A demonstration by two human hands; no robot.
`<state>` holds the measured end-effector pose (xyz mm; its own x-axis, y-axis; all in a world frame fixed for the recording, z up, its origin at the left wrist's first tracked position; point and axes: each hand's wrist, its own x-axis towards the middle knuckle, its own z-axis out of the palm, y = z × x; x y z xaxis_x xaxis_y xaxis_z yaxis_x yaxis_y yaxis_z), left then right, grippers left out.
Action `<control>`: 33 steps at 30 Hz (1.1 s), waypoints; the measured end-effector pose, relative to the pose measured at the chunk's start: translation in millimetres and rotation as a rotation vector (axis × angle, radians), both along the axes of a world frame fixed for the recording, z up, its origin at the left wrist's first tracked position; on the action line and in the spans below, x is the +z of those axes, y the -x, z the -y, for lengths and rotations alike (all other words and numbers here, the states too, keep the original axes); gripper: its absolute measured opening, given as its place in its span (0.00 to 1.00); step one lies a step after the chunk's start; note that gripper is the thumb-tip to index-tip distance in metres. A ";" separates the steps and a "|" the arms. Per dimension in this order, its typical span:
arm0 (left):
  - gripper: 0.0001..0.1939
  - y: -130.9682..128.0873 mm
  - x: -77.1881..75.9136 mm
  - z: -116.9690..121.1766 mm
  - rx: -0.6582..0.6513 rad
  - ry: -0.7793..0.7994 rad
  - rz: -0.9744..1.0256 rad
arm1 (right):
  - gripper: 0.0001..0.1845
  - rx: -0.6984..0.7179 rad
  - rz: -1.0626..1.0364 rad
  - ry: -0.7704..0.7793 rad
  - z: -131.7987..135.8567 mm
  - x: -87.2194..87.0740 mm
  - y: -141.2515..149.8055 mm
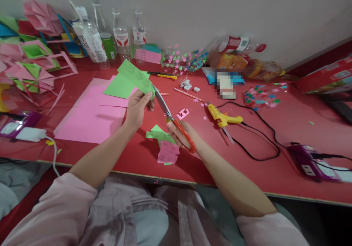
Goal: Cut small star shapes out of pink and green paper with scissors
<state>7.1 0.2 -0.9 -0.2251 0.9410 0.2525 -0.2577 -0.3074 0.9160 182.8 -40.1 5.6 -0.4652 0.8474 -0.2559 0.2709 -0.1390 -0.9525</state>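
My left hand [139, 106] pinches the right corner of a green paper strip [134, 76] marked with drawn star outlines. In my right hand [180, 133] is a pair of scissors [180, 128] with orange-red handles. Their blades point up and left, with the tips at the paper's edge near my left fingers. Whether the blades are parted is hard to make out. Below lie green paper pieces [158, 134] and pink paper pieces [168, 151] with faint drawn marks. A pink scrap with star-shaped holes [182, 113] lies just beyond my right hand.
Pink sheets [88, 114] lie at left. A yellow glue gun [224, 118] with a black cord rests at right, near a purple power strip [310, 161]. A yellow cutter [163, 76], paper stars [184, 61] and bottles [120, 37] are farther back. Folded paper crafts [35, 62] stand at far left.
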 end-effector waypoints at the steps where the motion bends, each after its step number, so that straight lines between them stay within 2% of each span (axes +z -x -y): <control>1: 0.12 0.1 0.4 0.1 -0.001 -0.003 0.000 | 0.34 -0.009 0.000 0.008 -0.1 0.2 -0.2; 11: 0.11 5.3 3.2 -1.1 0.017 0.004 -0.051 | 0.31 0.004 0.047 0.050 -8.5 -8.4 -4.4; 18: 0.14 8.5 7.2 -3.2 0.030 0.003 0.039 | 0.30 -0.009 0.045 0.040 -7.9 -7.8 -5.2; 21: 0.16 8.3 5.5 -3.4 -0.029 0.028 0.052 | 0.30 -0.019 0.049 0.034 -8.0 -8.2 -4.9; 25: 0.12 6.0 3.2 -2.3 -0.137 0.074 0.036 | 0.30 -0.030 0.036 0.021 -8.4 -7.7 -5.4; 33: 0.10 10.9 6.3 -6.0 -0.028 0.071 0.143 | 0.27 -0.013 0.102 0.018 -10.3 -6.0 -7.4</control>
<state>-3.7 6.2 5.4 -0.2271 0.9618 0.1528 -0.3949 -0.2344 0.8883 190.2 -29.8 -0.4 -0.4252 0.8478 -0.3168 0.3647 -0.1599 -0.9173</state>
